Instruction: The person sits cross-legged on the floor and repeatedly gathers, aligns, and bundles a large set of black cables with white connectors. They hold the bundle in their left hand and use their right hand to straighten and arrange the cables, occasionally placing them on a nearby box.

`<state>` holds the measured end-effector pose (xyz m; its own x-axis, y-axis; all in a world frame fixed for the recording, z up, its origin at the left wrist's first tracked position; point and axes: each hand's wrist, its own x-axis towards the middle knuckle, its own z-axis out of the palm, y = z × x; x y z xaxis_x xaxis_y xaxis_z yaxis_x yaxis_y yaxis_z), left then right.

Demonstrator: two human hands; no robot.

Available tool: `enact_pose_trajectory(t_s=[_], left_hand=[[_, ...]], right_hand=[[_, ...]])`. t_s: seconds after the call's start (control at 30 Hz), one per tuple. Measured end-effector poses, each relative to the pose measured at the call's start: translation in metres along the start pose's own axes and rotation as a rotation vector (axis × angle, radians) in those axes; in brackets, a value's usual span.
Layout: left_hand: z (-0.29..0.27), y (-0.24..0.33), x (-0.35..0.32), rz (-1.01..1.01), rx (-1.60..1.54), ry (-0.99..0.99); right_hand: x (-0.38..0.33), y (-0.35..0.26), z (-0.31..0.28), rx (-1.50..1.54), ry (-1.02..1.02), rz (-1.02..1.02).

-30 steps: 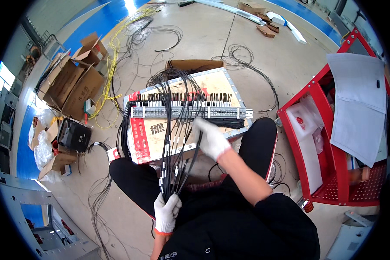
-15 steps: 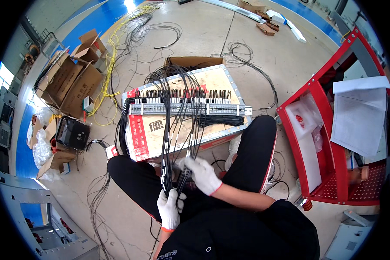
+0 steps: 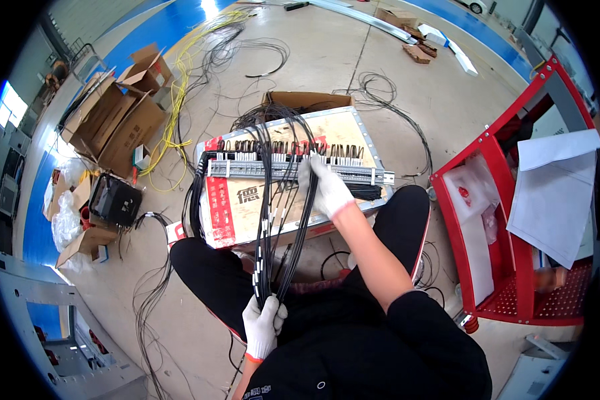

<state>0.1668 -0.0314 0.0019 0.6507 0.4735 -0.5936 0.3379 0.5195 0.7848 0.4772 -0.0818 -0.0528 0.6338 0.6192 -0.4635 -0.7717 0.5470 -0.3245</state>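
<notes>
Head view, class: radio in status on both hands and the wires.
Left hand grips black wire bundle. Right hand pinching wires at terminal strip. Nothing blocking.

Left gloved hand [image 3: 263,325] gripping bundle of black wires [image 3: 280,227] near lap; right gloved hand [image 3: 325,189] on wires at terminal strip [image 3: 247,168] of panel [image 3: 343,133].

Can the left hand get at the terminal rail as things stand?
Probably not freely: the left hand is closed round the wire bundle near the lap, and the terminal rail lies farther out, where the right hand already works.
</notes>
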Motion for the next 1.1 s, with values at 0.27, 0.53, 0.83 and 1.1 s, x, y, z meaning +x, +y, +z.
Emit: enact_pose_trajectory(t_s=[0.27, 0.53, 0.83, 1.1], left_hand=[[-0.005, -0.026, 0.014, -0.014, 0.099, -0.083], [-0.003, -0.032, 0.015, 0.042, -0.036, 0.032], [-0.007, -0.025, 0.013, 0.013, -0.184, 0.001], [0.002, -0.011, 0.009, 0.059, -0.045, 0.051]], right_hand=[[-0.164, 0.114, -0.028, -0.992, -0.231, 0.162], [-0.161, 0.122, -0.033, -1.074, -0.194, -0.026], [-0.090, 0.114, -0.051, 0.029, -0.256, 0.105], [-0.070, 0.090, -0.015, -0.542, 0.038, -0.082]])
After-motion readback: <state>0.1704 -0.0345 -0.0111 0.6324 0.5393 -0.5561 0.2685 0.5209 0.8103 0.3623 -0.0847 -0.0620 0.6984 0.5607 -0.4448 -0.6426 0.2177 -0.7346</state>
